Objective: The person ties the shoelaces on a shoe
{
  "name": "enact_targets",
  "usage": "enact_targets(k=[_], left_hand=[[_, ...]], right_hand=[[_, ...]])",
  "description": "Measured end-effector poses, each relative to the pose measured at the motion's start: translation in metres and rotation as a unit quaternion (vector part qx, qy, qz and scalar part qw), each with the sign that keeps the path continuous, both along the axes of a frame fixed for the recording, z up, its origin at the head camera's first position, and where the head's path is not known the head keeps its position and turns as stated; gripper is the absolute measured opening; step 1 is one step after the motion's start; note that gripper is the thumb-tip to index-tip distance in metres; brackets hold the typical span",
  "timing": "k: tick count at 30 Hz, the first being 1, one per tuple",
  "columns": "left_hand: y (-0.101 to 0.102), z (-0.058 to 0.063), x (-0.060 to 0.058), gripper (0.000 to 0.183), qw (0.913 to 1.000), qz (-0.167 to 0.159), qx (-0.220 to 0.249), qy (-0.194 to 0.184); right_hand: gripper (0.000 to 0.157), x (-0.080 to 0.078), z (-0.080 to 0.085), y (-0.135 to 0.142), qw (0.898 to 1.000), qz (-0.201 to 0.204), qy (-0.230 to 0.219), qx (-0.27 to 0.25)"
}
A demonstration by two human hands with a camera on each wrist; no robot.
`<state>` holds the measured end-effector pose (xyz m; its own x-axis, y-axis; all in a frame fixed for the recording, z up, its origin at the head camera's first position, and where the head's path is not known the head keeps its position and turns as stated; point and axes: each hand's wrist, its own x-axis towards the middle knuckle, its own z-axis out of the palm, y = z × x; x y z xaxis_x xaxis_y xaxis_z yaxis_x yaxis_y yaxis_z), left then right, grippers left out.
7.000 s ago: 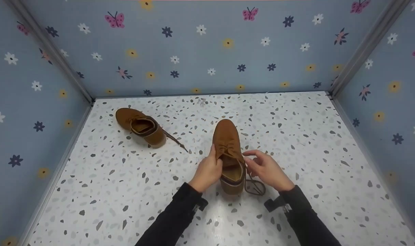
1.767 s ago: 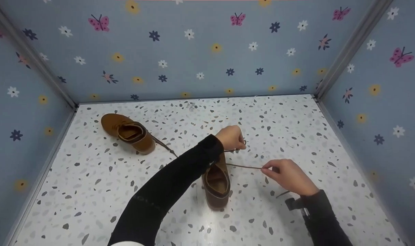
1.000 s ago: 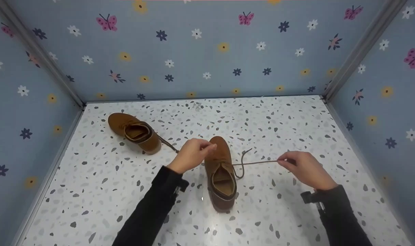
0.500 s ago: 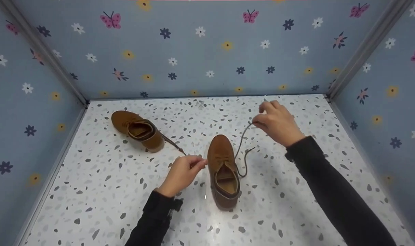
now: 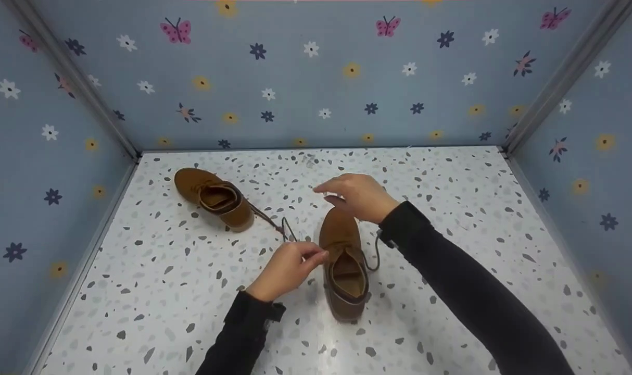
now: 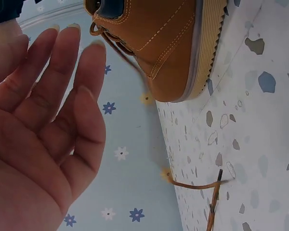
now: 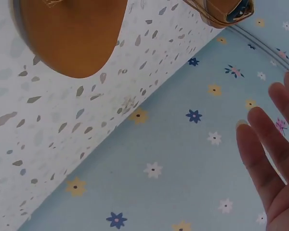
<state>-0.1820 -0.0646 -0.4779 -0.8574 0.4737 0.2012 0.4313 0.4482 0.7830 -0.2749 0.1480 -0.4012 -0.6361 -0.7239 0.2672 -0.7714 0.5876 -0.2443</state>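
Observation:
A brown suede lace-up shoe [image 5: 339,229] stands on the speckled floor, toe pointing away. My left hand [image 5: 290,268] is at its left side, fingers loosely bent, fingertips beside the shoe's opening. In the left wrist view the left hand [image 6: 53,115] shows nothing in its fingers. Over the toe reaches my right hand [image 5: 357,195], its fingers extended. No lace shows among the right hand's fingers [image 7: 260,149] in the right wrist view. One brown lace [image 5: 377,258] curves along the shoe's right side. Another stretch of lace [image 5: 289,229] lies bent between the two shoes.
The matching shoe [image 5: 217,200] lies further left, toe toward the back left, with its lace [image 5: 264,216] trailing right. Blue flowered panels [image 5: 295,78] enclose the white speckled floor [image 5: 451,208] at the back and both sides.
My right hand has swung from the shoe's right side to over its toe and let go of the shoelace. A bent length of lace now shows left of the shoe.

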Motion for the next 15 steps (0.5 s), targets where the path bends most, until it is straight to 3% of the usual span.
enact_targets(k=[5,10,15], left_hand=[[0.009,0.000,-0.014,0.016,0.9992,0.031,0.000,0.026],[0.022,-0.009,-0.031,0.020,0.9989,0.008,-0.045,0.012],[0.030,-0.022,-0.040,0.019,0.9958,0.007,-0.089,0.019]], right_hand=[[0.019,0.013,-0.017,0.042,0.993,-0.057,-0.099,0.026],[0.018,0.040,-0.059,0.072,0.979,-0.081,-0.183,0.039],[0.026,0.070,-0.096,0.078,0.962,-0.146,-0.230,0.016]])
